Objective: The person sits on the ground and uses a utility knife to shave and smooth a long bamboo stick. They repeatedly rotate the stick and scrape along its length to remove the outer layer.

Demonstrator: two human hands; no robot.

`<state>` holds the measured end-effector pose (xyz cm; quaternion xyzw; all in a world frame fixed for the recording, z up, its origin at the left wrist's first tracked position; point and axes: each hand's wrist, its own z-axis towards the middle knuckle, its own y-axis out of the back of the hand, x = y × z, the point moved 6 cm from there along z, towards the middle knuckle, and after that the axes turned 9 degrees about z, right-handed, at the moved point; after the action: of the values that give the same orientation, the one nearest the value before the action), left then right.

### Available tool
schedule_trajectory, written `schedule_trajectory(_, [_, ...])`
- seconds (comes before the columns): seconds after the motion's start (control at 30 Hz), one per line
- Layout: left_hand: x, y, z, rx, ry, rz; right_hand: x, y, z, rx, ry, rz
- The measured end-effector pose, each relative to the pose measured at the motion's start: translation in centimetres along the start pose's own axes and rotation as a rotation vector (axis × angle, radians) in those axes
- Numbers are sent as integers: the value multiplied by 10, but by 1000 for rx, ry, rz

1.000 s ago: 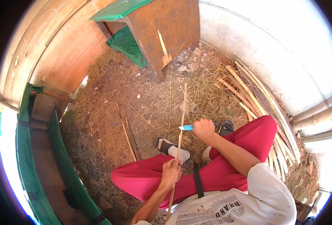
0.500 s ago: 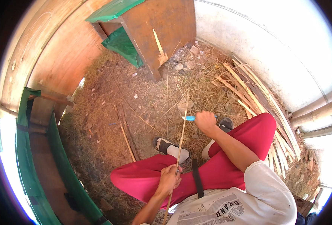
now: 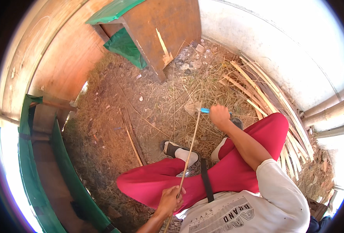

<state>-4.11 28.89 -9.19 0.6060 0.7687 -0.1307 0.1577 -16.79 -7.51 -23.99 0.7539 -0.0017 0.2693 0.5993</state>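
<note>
- Head view: the person sits on the ground in red trousers [image 3: 234,174], legs bent, a thin bamboo strip [image 3: 190,147] running from the lap up toward 12 o'clock across the picture's middle.
- The left hand [image 3: 171,199], at about 6 o'clock, is closed around the strip's near end, probably to steady it and keep it pointing away from the body.
- The right hand [image 3: 220,115], toward 1 o'clock, is clenched on a blue-handled knife [image 3: 205,110], the handle poking out to the left and meeting the strip near its far tip; the blade itself is too small to make out. Holding the tool at the far end with the arm stretched suggests shaving or splitting along the strip.
- The strip is pale, narrow, straight and slightly flexible-looking, with a dry fibrous surface.
- The ground [image 3: 113,128] is packed earth under dry straw and shavings, rough and matted.
- At 2 to 3 o'clock a pile of bamboo slats [image 3: 269,93] lies fanned along a smooth whitish wall [image 3: 296,50], within the right arm's reach.
- At 12 o'clock stands a worn brown wooden box [image 3: 168,31] with a green sheet [image 3: 125,46] beside it.
</note>
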Motion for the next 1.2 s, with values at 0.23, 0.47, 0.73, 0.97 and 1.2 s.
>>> schedule_trajectory(0.23, [22,3,-16,15,43,-63,-4,-5,1,101,-75,19])
schedule_trajectory(0.47, [45,24,-29,-44,-4,-41,-45,-7,14,-56,-128,50])
schedule_trajectory(0.73, [16,27,-7,-167,-128,57,-4,1,0,-32,-1,-46])
schedule_trajectory(0.97, [2,18,6,-166,-205,215,23,27,-9,-193,103,-72])
schedule_trajectory(1.2, [4,50,20,-443,-335,386,29,41,-17,-202,122,-65])
